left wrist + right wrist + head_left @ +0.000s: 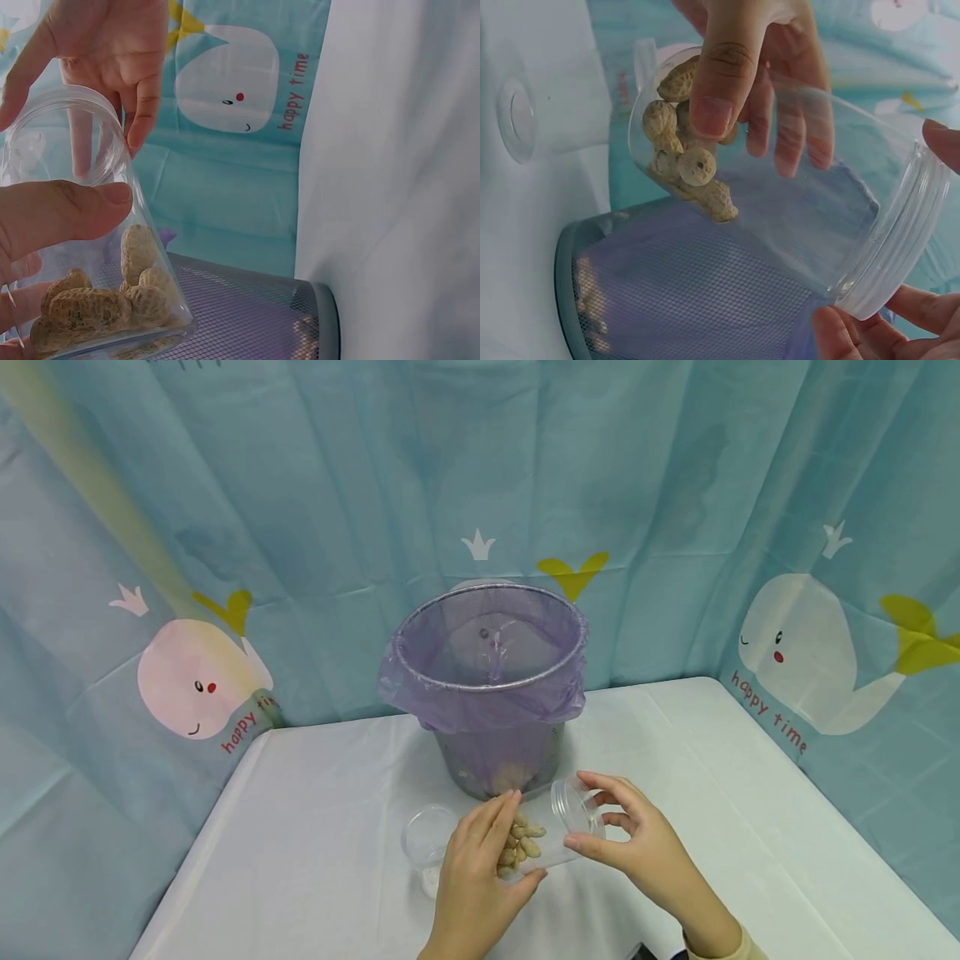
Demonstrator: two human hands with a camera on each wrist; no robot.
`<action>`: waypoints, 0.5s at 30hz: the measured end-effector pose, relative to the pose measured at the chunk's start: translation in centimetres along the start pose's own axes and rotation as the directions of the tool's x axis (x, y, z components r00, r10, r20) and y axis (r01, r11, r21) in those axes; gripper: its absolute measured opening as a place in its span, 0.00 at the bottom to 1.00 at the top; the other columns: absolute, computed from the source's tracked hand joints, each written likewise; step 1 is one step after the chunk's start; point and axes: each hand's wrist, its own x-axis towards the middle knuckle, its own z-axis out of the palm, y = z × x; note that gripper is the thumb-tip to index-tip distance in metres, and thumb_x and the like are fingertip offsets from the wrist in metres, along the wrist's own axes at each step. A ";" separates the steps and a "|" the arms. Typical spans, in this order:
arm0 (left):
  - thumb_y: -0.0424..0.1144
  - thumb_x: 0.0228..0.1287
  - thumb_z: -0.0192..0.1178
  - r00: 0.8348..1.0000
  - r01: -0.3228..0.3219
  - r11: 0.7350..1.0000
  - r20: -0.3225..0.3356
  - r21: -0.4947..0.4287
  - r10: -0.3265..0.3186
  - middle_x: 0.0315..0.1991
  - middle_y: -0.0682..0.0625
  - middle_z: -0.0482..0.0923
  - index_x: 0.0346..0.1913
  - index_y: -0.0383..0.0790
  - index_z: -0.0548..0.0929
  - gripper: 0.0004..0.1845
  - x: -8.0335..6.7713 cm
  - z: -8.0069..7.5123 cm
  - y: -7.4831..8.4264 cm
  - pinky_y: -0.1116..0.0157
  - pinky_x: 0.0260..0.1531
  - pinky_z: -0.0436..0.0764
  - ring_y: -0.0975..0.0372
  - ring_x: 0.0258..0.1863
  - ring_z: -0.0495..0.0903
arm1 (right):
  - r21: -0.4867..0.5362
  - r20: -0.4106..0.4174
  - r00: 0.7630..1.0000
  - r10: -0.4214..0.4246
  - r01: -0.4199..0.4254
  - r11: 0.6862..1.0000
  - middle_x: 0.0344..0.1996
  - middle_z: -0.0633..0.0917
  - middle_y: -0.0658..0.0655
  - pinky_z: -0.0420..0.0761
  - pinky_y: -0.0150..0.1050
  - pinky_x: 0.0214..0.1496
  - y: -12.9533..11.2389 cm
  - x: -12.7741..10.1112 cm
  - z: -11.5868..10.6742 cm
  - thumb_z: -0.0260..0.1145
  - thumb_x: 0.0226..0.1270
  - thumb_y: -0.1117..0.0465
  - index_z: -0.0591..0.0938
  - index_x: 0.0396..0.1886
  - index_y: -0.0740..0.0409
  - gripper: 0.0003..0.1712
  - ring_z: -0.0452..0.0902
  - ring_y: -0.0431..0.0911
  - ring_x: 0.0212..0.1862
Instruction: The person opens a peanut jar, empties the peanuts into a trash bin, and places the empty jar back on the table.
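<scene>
A clear plastic jar lies tilted in both hands, just above the table in front of the bin. Several peanuts in their shells are piled at its closed end. My left hand grips that closed end, thumb below and fingers above. My right hand pinches the jar's open threaded rim with thumb and fingers. In the left wrist view the jar and its peanuts fill the lower left. The right wrist view shows the jar and the peanuts under my left fingers.
A mesh waste bin lined with a purple bag stands at the back of the white table. The jar's clear lid lies on the table left of my left hand. Whale-print curtains close in the back and sides.
</scene>
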 end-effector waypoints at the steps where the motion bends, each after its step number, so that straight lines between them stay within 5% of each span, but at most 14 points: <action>1: 0.45 0.22 0.88 1.000 0.001 1.000 0.000 0.000 -0.001 0.61 0.54 0.79 0.70 0.48 0.73 0.59 0.0 0.0 0.0 0.61 0.56 0.81 0.61 0.58 0.77 | 0.000 0.002 1.000 -0.009 0.009 1.000 0.61 0.77 0.53 0.80 0.28 0.53 0.0 0.0 0.0 0.76 0.58 0.59 0.75 0.65 0.54 0.35 0.72 0.36 0.53; 15: 0.45 0.22 0.88 1.000 -0.006 1.000 -0.002 0.001 0.006 0.62 0.54 0.78 0.70 0.49 0.71 0.60 -0.1 -0.1 -0.2 0.62 0.57 0.81 0.61 0.59 0.76 | 0.010 0.055 0.996 -0.071 0.071 0.997 0.65 0.74 0.54 0.79 0.28 0.59 0.0 -0.1 -0.3 0.75 0.60 0.61 0.72 0.69 0.50 0.37 0.70 0.32 0.57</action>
